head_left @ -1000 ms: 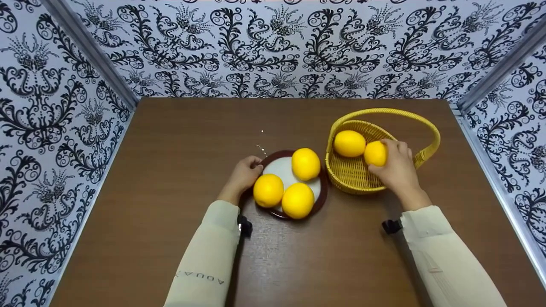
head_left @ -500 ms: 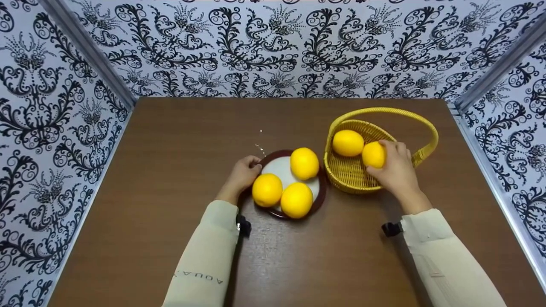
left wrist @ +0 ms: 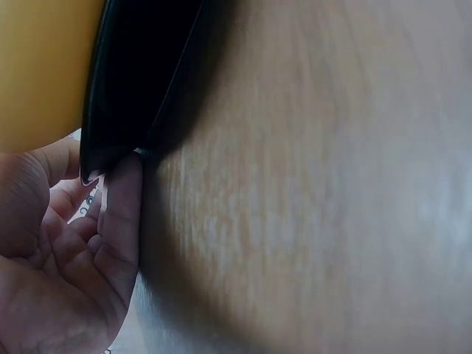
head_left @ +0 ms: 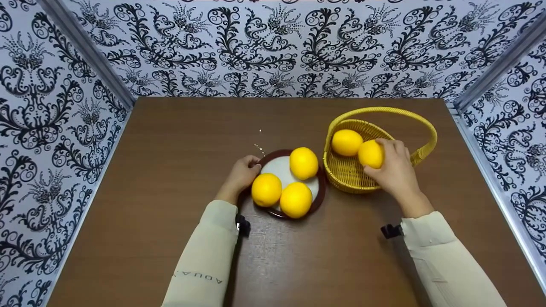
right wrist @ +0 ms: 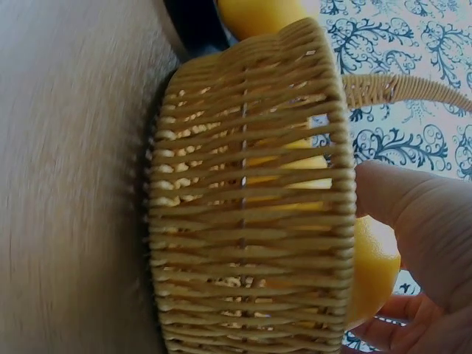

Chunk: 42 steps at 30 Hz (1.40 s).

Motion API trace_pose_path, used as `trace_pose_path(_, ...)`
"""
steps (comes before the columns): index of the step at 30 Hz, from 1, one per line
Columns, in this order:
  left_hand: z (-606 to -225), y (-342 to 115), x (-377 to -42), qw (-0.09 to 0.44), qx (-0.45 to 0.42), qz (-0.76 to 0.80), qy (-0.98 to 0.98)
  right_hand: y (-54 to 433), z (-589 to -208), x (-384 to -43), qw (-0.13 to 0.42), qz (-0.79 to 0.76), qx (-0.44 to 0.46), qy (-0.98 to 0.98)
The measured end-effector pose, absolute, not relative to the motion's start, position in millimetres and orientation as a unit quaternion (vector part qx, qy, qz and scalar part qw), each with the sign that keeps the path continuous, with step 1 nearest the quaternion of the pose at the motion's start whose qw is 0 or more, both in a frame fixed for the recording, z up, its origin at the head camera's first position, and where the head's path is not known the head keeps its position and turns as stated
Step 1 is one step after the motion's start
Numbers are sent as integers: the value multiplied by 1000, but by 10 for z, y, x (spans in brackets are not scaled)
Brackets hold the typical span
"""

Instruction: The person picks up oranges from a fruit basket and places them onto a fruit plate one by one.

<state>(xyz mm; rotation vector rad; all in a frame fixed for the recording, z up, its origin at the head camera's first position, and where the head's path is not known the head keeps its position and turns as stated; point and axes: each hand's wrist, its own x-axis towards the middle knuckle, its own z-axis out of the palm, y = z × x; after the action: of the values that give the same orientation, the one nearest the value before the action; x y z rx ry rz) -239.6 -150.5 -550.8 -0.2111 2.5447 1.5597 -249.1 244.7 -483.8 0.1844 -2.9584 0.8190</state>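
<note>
My left hand (head_left: pixel 243 172) pinches the left rim of a round plate (head_left: pixel 319 204), dark brown-red at the edge and white inside. In the left wrist view the fingers (left wrist: pixel 122 203) reach under the dark rim. Three oranges lie on the plate: one at the back (head_left: pixel 303 163), a left one (head_left: pixel 266 189) and a front one (head_left: pixel 296 200). To the right of the plate stands a yellow wicker basket (head_left: pixel 350 172). My right hand (head_left: pixel 394 168) holds an orange (head_left: pixel 371 154) inside it, fingers and thumb around the fruit. Another orange (head_left: pixel 347 142) sits beside it in the basket.
The basket's tall arched handle (head_left: pixel 386 110) leans to the back right, near my right hand. Everything stands on a brown wooden table (head_left: pixel 183 140), bounded by patterned walls (head_left: pixel 264 42) at the back and sides.
My right hand has shifted slightly left with the orange, within the basket. The left hand stays at the plate's rim, and the plate's oranges keep their places.
</note>
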Motion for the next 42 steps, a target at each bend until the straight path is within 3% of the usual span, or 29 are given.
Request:
trace_pose_path(25,-5514,-1516,-2406,78,-73,508,855,2129,-4675,-2340,70,292,99,-949)
trace_pose_path(42,-5500,-1503,-2397,70,-68,505,858,1794,-4532,-2253,36,359,126,-924)
